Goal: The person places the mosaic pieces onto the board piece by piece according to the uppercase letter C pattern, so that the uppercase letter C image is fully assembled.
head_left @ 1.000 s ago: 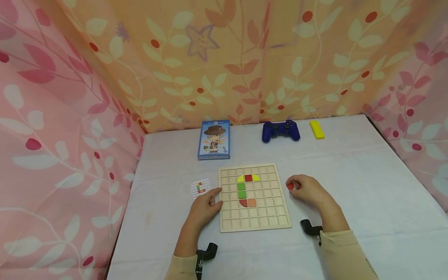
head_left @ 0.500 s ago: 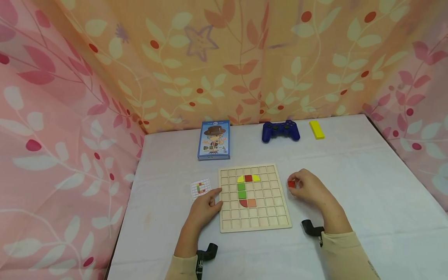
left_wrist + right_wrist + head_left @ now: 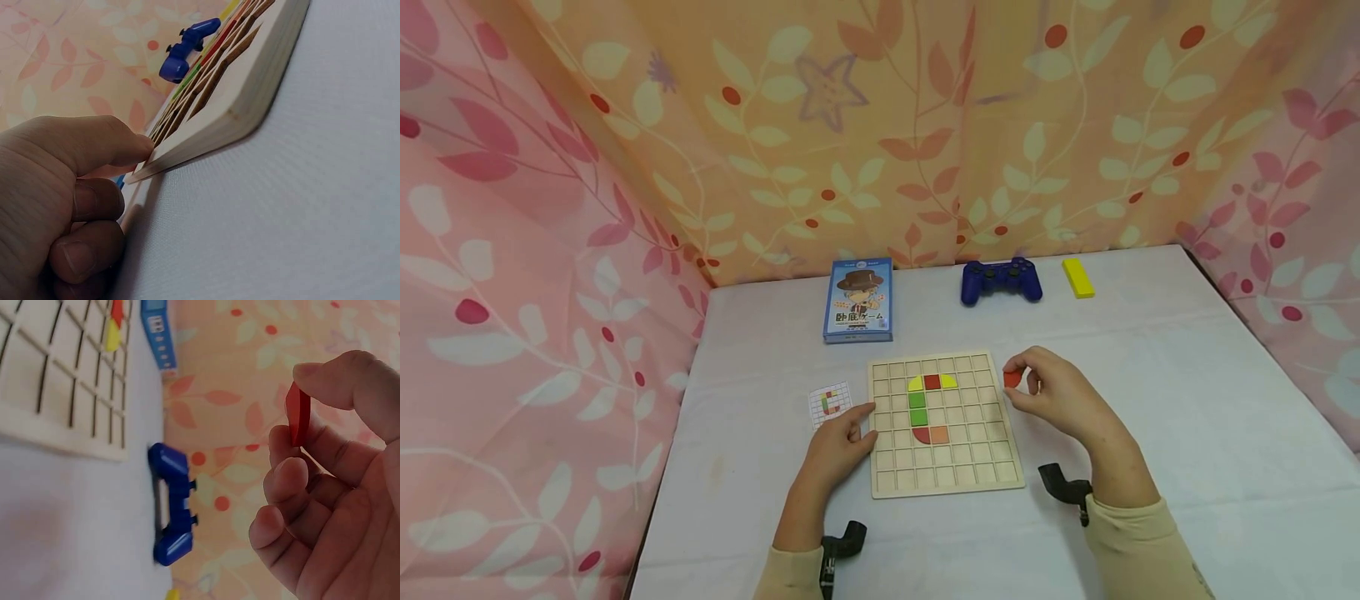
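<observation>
A wooden grid board point(image 3: 970, 475) lies in the middle of the white table, also seen in the left wrist view point(image 3: 237, 87) and the right wrist view point(image 3: 56, 419). Coloured tiles point(image 3: 925, 400) in it form a curved shape. My right hand point(image 3: 1048, 392) pinches a red tile point(image 3: 1012, 378) between thumb and fingers, just above the board's right edge; the right wrist view shows the red tile point(image 3: 298, 415) edge-on. My left hand point(image 3: 846, 437) rests at the board's left edge, its forefinger touching the rim and the other fingers curled point(image 3: 81, 206). A small pattern card point(image 3: 830, 402) lies beside it.
At the back of the table stand a blue card box point(image 3: 859, 300), a blue game controller point(image 3: 1002, 281) and a yellow block point(image 3: 1078, 277). Leaf-patterned cloth walls close in the table on three sides. White tabletop point(image 3: 1187, 400) stretches to the right of the board.
My right hand has lifted the red tile off the table and carried it up and left toward the board's right edge. The left hand has stayed put.
</observation>
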